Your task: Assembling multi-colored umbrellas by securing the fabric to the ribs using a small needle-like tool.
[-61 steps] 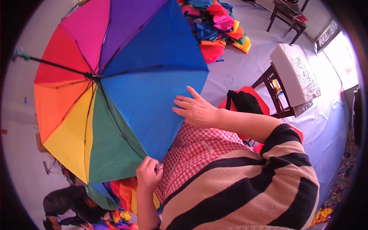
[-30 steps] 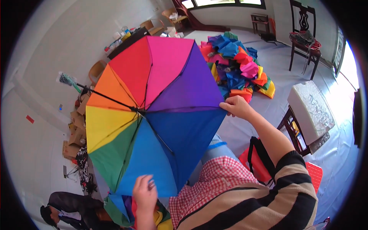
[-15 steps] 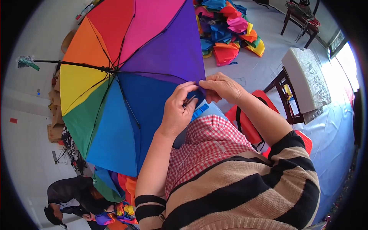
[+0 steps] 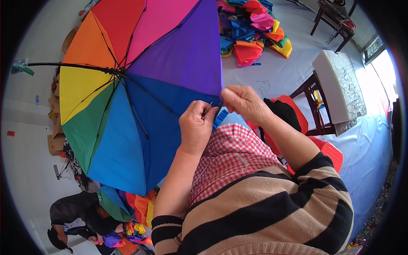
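Observation:
An opened rainbow umbrella point(image 4: 178, 55) lies with its underside, dark ribs and curved black shaft point(image 4: 80, 65) in sight. The shaft points left to an end wrapped in clear plastic point(image 4: 20, 66). My left hand point(image 4: 195, 127) is closed in a pinch on the thin dark end of an umbrella rib point(image 4: 159, 100), which crosses the blue panel. Close beside it, my right hand point(image 4: 246, 104) pinches the canopy's edge where the purple and blue panels meet. Its fingertips partly hide that corner. Below the hands a bright blue strip point(image 4: 220, 118) lies against the red checked cloth point(image 4: 229, 148) on my lap.
A heap of colourful folded fabric point(image 4: 255, 29) lies beyond the canopy. To the right stand a dark stool point(image 4: 321, 102) with a white foam block point(image 4: 338, 85) and a red seat point(image 4: 327, 155). At lower left, another person point(image 4: 80, 216) bends over more coloured fabric point(image 4: 136, 231).
The umbrella has shifted slightly left. The rib has come away from the purple-blue seam and now crosses the blue panel toward my left hand. My right hand has moved slightly down, still pinching the canopy corner.

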Motion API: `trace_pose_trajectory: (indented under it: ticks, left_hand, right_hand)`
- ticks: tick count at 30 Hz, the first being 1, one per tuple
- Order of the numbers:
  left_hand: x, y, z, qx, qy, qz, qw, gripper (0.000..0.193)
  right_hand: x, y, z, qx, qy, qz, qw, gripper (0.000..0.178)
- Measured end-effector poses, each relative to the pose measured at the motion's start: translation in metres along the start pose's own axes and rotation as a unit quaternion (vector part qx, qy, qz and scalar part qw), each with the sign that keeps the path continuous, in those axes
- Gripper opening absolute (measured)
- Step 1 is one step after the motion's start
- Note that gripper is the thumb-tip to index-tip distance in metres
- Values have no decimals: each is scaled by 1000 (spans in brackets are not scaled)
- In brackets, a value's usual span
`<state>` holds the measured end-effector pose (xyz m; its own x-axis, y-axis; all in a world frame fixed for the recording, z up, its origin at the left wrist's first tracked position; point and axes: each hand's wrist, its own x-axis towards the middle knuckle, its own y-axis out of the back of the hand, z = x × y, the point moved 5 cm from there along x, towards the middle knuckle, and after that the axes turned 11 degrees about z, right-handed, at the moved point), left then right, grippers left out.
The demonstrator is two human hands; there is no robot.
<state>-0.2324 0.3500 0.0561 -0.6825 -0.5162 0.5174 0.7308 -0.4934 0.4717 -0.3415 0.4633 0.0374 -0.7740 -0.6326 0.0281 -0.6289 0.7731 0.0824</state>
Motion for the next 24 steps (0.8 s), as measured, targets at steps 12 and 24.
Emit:
trace_pose_trajectory:
  ticks: [12, 24]
  left_hand:
    - [-13, 6, -11, 52, -12, -61, 997, 25]
    - [-26, 18, -12, -34, -21, -87, 995, 25]
  right_hand:
    - [-12, -4, -9, -247, 236, 24, 940, 22]
    - [-33, -22, 28, 24, 0, -134, 991, 28]
